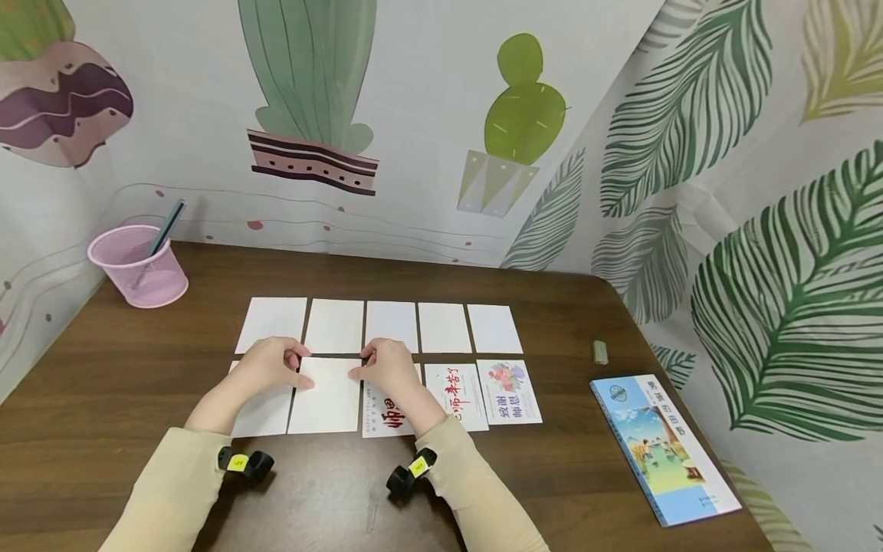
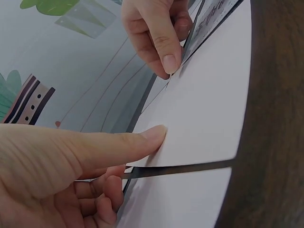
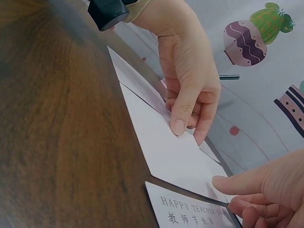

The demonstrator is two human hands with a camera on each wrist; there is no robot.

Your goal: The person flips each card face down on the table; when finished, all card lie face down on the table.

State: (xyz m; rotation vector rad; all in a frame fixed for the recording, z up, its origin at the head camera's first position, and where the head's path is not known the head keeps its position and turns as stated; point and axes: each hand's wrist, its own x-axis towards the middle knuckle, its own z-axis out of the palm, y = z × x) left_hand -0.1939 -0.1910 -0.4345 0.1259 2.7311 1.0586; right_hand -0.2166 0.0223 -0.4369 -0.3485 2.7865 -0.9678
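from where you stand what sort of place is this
Probably a small desk corner set up for paper or card work: a dark wooden table against cactus-print wall covering, with a pink pen cup, rows of cards and a booklet.

A: Both forearms reach forward in beige sleeves, each with a small black camera strapped at the wrist.

B: And the left hand (image 1: 270, 366)?

A: Thumb stretched flat, pressing down, the other fingers curled under, pinching.

B: The right hand (image 1: 388, 365)?

A: It mirrors it: thumb extended and pressing, fingers tucked beneath. The two hands sit close, thumbs pointing toward each other, palms low to the desk (image 1: 103, 399).
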